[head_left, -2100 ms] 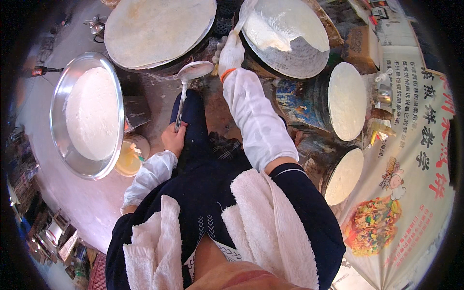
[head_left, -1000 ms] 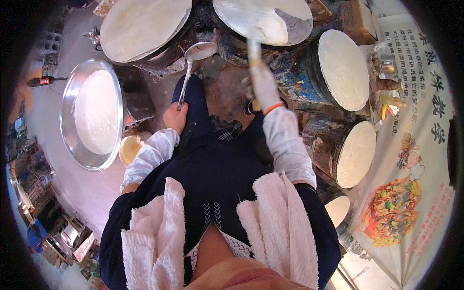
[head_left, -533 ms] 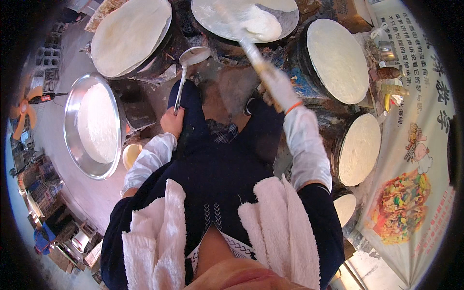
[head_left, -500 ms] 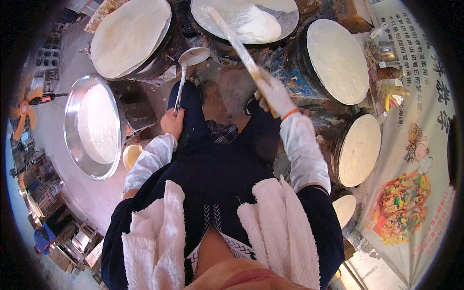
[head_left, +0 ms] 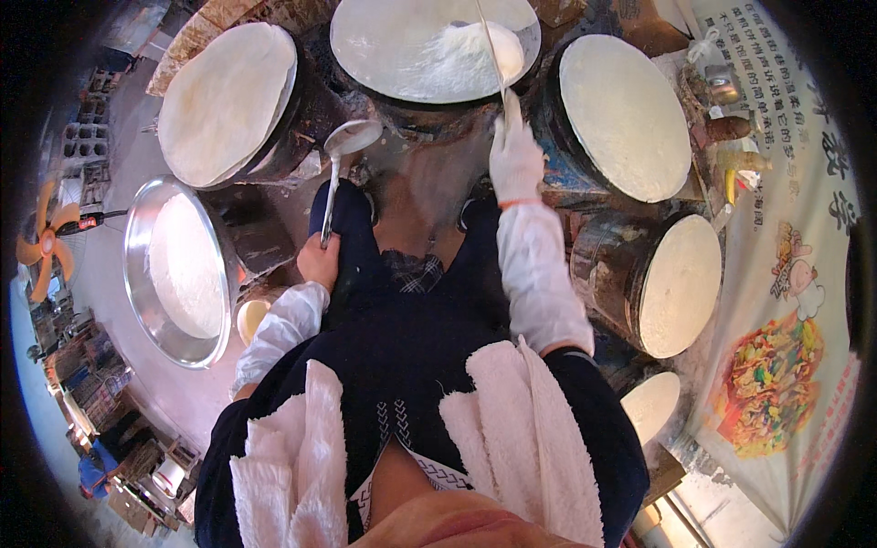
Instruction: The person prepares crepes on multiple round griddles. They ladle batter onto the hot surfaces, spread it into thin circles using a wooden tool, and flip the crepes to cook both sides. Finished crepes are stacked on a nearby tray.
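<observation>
My left hand (head_left: 319, 261) is closed round the handle of a metal ladle (head_left: 354, 138); the ladle's bowl is up, between two griddles, with pale batter on it. In a white glove, my right hand (head_left: 517, 167) grips a long wooden batter spreader (head_left: 494, 46), seen nearly edge-on. Its far part reaches over the round middle griddle (head_left: 379, 55). On that griddle a thin pale layer covers much of the surface, and a thick mound of white batter (head_left: 461, 47) lies right beside the spreader, touching or nearly touching it.
At the left a griddle bears a thin flatbread (head_left: 228, 105). To the right, more round griddles carry pale sheets (head_left: 624, 117), (head_left: 681, 288), (head_left: 650, 406). A big steel basin (head_left: 137, 228) of batter stands at my left, near an orange fan (head_left: 47, 239). A printed banner (head_left: 776, 201) hangs far right.
My right hand has moved forward and slightly left, and the spreader has turned from a leftward slant to nearly upright, onto the batter's right part. My left hand still holds the ladle.
</observation>
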`<state>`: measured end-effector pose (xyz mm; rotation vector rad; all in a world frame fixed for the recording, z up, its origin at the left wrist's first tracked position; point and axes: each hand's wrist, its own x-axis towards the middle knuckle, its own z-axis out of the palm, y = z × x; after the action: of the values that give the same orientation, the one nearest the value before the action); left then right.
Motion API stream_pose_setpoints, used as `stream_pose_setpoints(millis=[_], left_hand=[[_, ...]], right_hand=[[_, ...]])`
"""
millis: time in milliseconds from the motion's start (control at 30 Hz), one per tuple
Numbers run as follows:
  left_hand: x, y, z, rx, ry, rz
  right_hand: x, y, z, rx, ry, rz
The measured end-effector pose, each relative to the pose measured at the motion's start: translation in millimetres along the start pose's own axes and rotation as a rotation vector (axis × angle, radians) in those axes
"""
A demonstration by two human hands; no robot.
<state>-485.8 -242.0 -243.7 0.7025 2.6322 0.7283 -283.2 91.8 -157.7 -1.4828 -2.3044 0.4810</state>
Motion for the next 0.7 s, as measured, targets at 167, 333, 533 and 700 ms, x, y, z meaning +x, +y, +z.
stream_pose_setpoints(millis=[167,333,533,700], left_hand=[[-1.1,-8.0,1.2,-0.055,-0.001,0.001],[2.1,-5.2,1.6,-0.074,0.002,0.024],[4.5,-3.5,2.2,-0.082,-0.005,0.014],[0.4,-5.5,-4.2,-0.055,0.013,0.002]], right_hand=[[27.6,12.6,14.3,0.130,0.005,0.190],[135.3,49.6,27.9,0.455,0.062,0.237],[99.4,29.7,97.2,0.662,0.019,0.151],[69.8,3.6,30.9,0.486,0.033,0.095]])
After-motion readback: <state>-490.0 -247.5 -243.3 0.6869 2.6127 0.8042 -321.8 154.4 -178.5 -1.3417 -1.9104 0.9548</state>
